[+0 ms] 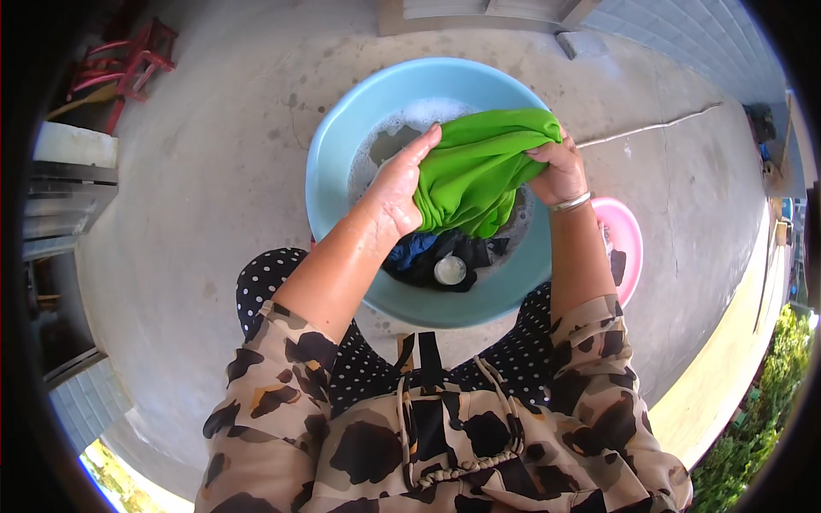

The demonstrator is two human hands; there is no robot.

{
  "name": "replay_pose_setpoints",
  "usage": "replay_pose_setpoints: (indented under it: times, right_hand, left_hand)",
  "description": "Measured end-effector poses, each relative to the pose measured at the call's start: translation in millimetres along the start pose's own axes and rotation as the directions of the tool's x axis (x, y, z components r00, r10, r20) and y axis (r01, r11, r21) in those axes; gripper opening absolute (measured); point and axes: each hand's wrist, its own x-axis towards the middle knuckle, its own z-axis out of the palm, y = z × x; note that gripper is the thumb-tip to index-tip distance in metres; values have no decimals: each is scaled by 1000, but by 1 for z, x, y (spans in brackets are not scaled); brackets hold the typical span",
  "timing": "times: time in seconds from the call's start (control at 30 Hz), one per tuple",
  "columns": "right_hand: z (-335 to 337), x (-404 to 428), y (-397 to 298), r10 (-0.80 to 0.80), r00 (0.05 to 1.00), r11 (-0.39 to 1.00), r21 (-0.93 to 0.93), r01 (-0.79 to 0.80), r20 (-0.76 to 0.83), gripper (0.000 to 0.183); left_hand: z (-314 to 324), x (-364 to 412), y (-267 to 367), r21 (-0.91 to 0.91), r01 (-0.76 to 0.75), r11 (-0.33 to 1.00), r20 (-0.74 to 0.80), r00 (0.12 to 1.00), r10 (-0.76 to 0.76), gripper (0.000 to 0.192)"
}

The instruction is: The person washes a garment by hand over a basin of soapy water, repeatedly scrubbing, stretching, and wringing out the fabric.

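Above a large light-blue plastic basin (333, 154), a bunched green cloth (478, 170) is stretched between both hands. My left hand (404, 183) grips its left end, thumb on top, the palm wet. The other end is held by my right hand (558, 167), with a bracelet at the wrist; some of its fingers are hidden behind the fabric. Sudsy water (385, 144) lies in the basin below. Dark cloth (420, 269) and a blue piece (410, 249) sit in the near part of the basin, and a small round whitish container (449, 270) rests on the dark cloth.
A pink basin (632, 250) with items in it stands on the concrete floor at right, partly behind my right forearm. A long thin stick (648, 130) lies beyond it. A red wooden stool (144, 61) is at the far left, and a grey block (580, 45) by the far wall.
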Motion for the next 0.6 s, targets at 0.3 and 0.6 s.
replay_pose_setpoints:
  times: [0.3, 0.6]
  right_hand:
    - [113, -18, 80, -513, 774, 90, -874, 478, 371, 14]
    - [105, -15, 76, -365, 884, 219, -896, 385, 291, 15]
  left_hand:
    - [-69, 16, -29, -218, 37, 975, 580, 809, 99, 30]
    - [-79, 28, -24, -175, -116, 978, 61, 990, 129, 29]
